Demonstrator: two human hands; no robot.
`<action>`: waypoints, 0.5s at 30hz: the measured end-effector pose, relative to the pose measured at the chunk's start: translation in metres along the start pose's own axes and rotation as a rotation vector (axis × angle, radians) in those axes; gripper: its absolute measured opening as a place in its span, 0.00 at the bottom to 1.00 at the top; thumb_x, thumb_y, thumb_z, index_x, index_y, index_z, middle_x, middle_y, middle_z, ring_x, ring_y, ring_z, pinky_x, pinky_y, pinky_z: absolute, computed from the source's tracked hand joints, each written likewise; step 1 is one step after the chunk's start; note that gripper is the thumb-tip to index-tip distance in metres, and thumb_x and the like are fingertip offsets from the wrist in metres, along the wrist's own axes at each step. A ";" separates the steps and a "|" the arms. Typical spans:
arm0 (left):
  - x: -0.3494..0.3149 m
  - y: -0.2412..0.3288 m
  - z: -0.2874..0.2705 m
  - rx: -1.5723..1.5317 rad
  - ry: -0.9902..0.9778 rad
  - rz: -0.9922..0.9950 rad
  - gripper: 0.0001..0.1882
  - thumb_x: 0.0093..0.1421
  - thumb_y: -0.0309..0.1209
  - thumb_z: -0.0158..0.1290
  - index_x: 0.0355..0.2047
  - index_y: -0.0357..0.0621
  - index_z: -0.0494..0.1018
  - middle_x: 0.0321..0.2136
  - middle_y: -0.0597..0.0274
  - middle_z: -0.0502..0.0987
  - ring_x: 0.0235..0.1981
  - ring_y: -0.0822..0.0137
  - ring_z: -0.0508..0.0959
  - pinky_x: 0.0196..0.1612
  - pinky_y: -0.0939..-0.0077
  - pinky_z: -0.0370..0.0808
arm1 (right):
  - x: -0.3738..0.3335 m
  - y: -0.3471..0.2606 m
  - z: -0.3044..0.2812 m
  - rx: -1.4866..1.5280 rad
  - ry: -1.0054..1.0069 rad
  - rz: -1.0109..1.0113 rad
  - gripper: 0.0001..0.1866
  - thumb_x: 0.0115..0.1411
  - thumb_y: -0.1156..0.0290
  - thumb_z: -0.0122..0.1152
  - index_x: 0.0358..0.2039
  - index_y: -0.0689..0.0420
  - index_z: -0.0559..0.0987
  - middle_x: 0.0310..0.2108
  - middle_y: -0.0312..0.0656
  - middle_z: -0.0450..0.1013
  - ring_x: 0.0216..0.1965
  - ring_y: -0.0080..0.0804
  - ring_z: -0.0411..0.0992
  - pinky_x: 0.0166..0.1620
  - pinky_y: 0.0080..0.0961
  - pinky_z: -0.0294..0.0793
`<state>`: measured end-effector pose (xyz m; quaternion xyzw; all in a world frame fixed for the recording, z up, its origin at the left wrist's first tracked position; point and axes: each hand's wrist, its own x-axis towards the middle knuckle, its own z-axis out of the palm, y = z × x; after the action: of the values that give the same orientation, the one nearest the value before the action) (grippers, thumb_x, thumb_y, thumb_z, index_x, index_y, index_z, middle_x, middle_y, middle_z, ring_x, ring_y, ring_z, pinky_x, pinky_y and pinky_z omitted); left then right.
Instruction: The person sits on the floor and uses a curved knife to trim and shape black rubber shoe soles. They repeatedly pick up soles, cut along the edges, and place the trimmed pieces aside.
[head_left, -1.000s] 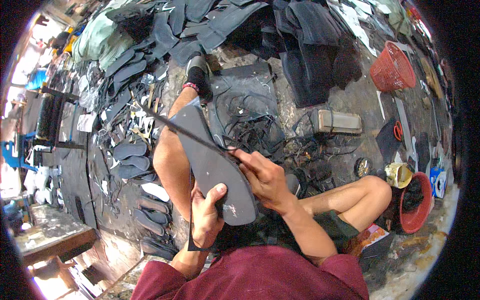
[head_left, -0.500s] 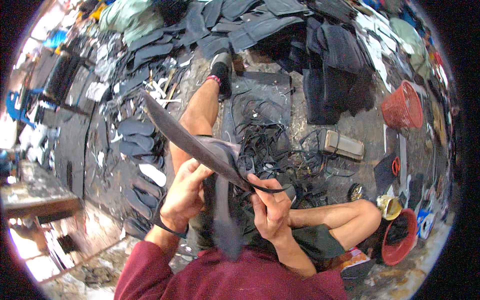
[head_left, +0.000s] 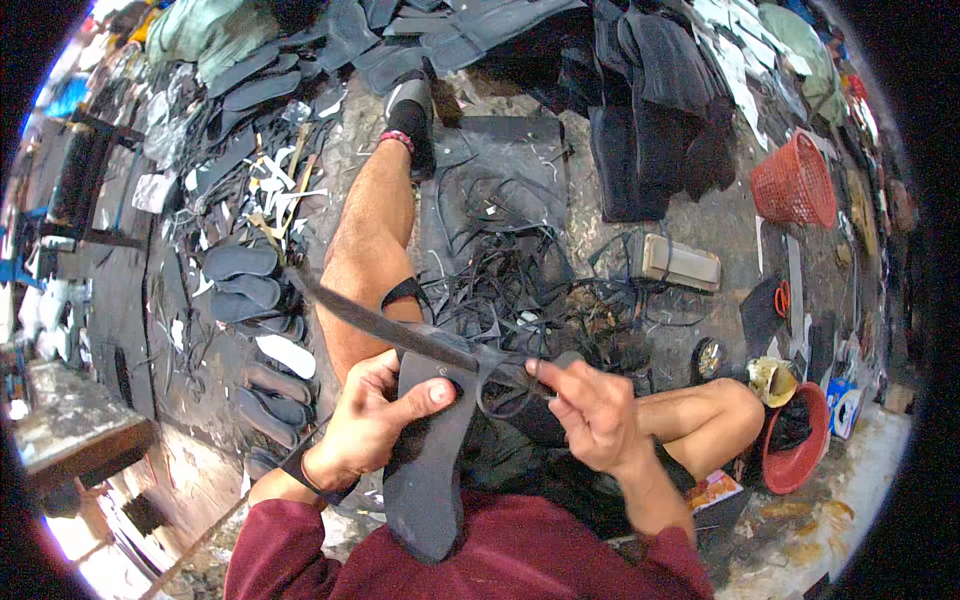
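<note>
A dark grey shoe sole (head_left: 425, 490) faces up in front of my torso, its lower end over my red sleeve side. My left hand (head_left: 375, 415) grips it near the top, thumb pressed flat on its face. A long, dark curved piece (head_left: 385, 322), seen nearly edge-on, crosses above the sole from upper left toward the right hand. My right hand (head_left: 590, 415) is closed in a pinch at the right end, on a thin dark strip (head_left: 535, 378). Beside it a thin strip curls in a loop (head_left: 492, 402). Whether the strip joins the long piece cannot be made out.
Loose dark offcuts (head_left: 500, 270) lie between my legs. Cut soles (head_left: 240, 280) are stacked at left; dark sheets (head_left: 650, 110) pile up ahead. At right are a pale block (head_left: 680, 264), a red basket (head_left: 795, 180), red-handled scissors (head_left: 782, 297) and a red bucket (head_left: 822, 440).
The sole, blurred and hanging before, now shows its face under my left thumb. My right hand has moved right and away from the left hand. The whole view has shifted slightly.
</note>
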<state>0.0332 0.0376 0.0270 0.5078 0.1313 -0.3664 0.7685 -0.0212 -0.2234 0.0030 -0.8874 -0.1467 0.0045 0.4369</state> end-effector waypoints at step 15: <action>0.005 -0.013 -0.033 -0.533 -0.498 0.025 0.47 0.60 0.30 0.59 0.73 0.43 0.43 0.66 0.45 0.62 0.67 0.42 0.61 0.69 0.51 0.57 | 0.015 -0.017 -0.050 0.503 0.059 0.273 0.21 0.69 0.63 0.56 0.59 0.59 0.74 0.37 0.42 0.78 0.29 0.22 0.70 0.32 0.21 0.70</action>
<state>0.0330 0.0615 0.0007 0.1864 0.0247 -0.4224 0.8867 -0.0045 -0.2484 0.0490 -0.7624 -0.0073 0.0737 0.6429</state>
